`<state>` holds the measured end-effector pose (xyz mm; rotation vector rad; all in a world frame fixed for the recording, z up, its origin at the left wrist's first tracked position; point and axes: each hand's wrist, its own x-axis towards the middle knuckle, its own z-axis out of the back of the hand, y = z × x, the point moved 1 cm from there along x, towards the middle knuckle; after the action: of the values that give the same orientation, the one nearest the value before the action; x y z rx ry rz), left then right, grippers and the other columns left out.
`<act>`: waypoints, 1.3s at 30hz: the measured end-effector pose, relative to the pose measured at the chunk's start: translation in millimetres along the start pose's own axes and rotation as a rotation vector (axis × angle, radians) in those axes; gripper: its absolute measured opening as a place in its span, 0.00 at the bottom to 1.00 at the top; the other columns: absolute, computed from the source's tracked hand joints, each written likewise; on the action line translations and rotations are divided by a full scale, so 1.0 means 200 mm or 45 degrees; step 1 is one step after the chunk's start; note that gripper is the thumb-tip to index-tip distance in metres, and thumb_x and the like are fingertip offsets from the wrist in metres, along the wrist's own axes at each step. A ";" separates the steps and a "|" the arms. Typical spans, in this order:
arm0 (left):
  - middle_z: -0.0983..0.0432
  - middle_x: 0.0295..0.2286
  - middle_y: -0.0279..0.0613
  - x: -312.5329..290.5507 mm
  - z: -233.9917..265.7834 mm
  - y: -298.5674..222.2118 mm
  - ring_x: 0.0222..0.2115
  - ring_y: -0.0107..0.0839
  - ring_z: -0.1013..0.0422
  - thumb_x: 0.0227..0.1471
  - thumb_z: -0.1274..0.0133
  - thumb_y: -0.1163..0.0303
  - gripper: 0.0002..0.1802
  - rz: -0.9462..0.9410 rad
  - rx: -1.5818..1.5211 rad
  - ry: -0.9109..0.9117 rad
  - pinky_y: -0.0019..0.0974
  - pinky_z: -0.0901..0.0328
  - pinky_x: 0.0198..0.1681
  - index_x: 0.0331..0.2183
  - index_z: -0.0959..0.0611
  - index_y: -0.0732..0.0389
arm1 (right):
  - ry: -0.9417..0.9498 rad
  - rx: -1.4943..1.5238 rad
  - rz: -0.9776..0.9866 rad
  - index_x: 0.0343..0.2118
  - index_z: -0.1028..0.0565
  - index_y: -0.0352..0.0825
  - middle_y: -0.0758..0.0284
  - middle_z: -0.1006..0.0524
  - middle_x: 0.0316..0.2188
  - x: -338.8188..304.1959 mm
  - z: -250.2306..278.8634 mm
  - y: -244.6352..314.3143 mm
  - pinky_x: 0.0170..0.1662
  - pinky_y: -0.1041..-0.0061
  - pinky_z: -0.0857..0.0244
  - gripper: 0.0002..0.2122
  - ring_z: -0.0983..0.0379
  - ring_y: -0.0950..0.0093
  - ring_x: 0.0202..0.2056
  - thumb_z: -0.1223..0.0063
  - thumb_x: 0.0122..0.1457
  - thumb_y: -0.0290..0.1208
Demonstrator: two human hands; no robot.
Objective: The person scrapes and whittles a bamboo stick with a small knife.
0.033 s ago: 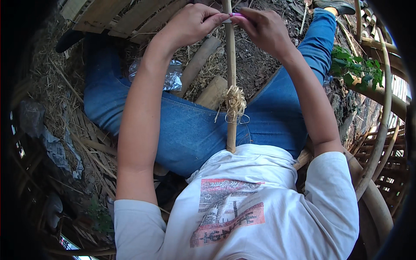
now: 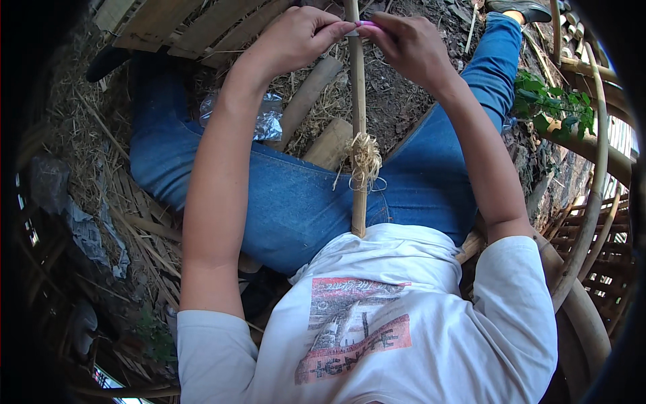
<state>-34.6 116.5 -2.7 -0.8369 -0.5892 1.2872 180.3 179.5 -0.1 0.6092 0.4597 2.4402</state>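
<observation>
A thin bamboo stick [image 2: 359, 94] runs from my waist up past the top edge of the head view. Near its lower end, a bundle of pale frayed fibre [image 2: 366, 160] is bound around it with thin string. My left hand [image 2: 299, 37] is at the stick's upper part, thumb and forefinger pinched at a narrow white band [image 2: 352, 33] that crosses the stick. On the other side, my right hand [image 2: 410, 47] pinches a small pink piece [image 2: 367, 23], mostly covered by the fingers. Both hands' fingertips nearly meet in front of the stick. What exactly the pink and white piece is cannot be made out.
Cut bamboo lengths [image 2: 328, 145] lie between my legs, beside a crumpled clear plastic bag [image 2: 269, 120]. Wooden slats [image 2: 168, 23] stand at the upper left. A leafy green plant [image 2: 555, 104] and curved bamboo poles [image 2: 599, 168] are on the right. Straw and plastic scraps [image 2: 87, 232] litter the left.
</observation>
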 end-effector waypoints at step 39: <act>0.26 0.18 0.44 -0.07 0.00 -0.11 0.20 0.34 0.30 0.63 0.47 0.57 0.17 -0.021 0.055 0.063 0.40 0.36 0.28 0.38 0.14 0.62 | 0.071 0.319 -0.130 0.34 0.18 0.38 0.60 0.26 0.16 -0.08 0.00 0.02 0.26 0.61 0.34 0.12 0.26 0.58 0.21 0.44 0.64 0.42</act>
<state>-24.1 101.8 15.9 -0.8242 -0.5267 1.2566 190.1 167.3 -4.2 0.6048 0.8079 2.3255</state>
